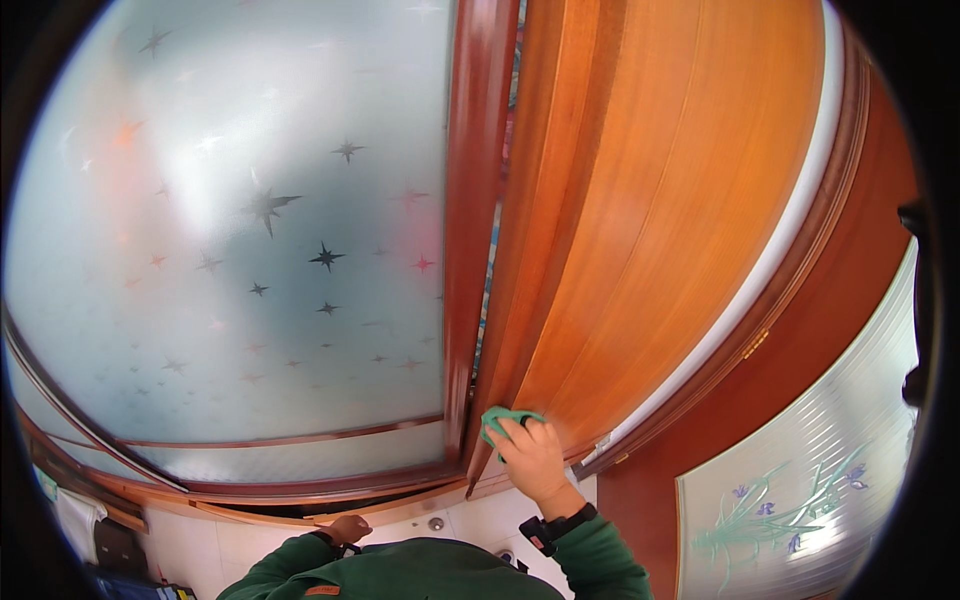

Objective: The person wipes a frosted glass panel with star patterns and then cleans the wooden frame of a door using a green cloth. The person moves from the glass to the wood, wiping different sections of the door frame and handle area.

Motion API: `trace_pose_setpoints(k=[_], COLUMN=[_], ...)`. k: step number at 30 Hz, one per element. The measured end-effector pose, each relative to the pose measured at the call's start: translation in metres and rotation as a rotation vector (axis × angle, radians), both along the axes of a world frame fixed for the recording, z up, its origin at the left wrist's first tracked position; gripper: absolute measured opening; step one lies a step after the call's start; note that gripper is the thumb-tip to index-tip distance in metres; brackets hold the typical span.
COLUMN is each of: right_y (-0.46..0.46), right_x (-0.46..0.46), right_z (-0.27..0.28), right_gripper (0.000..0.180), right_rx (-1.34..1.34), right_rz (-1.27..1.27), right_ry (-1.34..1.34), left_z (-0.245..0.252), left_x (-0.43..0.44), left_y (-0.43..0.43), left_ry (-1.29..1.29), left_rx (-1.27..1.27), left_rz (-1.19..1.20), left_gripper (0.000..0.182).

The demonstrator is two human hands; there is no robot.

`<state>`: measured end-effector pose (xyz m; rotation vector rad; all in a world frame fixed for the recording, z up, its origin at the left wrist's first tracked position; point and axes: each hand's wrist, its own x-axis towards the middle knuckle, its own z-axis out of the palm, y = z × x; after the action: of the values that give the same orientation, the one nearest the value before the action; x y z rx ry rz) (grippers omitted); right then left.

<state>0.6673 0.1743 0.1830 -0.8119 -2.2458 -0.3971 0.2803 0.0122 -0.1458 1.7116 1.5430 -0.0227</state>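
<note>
My right hand (534, 454) presses a folded green cloth (501, 421) against the lower part of an orange-brown wooden panel (637, 247), close to its grooved edge trim. A dark ring and a black wrist strap show on that arm. Low at the left, my left hand (349, 529) is near my body with its fingers curled, beside the wooden base rail of the wardrobe; whether it holds anything cannot be made out. Left of the panel stands a frosted glass sliding door (300, 300) with star patterns and a reddish-brown frame (480, 187).
To the right, a reddish-brown door (645, 495) with brass hinges carries a ribbed glass pane (780, 517) with painted flowers. A partly open drawer (255, 514) lies beneath the sliding door. A round floor drain (436, 523) is set in the pale tiles. Dark items stand lower left.
</note>
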Motion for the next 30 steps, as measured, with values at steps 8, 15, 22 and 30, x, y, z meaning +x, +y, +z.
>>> trace_pose_setpoints(k=[8,15,22,30], right_y=[0.045,0.064,0.069,0.071], right_x=[-0.002,0.007,0.045,0.067], right_z=[0.186,0.196,0.014,-0.031], right_gripper=[0.06,0.06,0.062,0.058], right_rx=[0.372,0.398,0.12,-0.496], right_rz=[-0.105,-0.169,-0.446,-0.435], right_ry=[0.457,0.613,0.844,1.383], left_z=[0.029,0.002,-0.015,0.016], left_x=[0.012,0.003,-0.007,0.016], left_y=[0.009,0.0,-0.008,0.008], left_ry=[-0.046,-0.034,-0.036,-0.02], left_rx=[-0.045,-0.1,0.135,-0.062], left_rz=[0.044,0.047,-0.095,0.033], left_gripper=[0.034,0.03,0.029,0.035])
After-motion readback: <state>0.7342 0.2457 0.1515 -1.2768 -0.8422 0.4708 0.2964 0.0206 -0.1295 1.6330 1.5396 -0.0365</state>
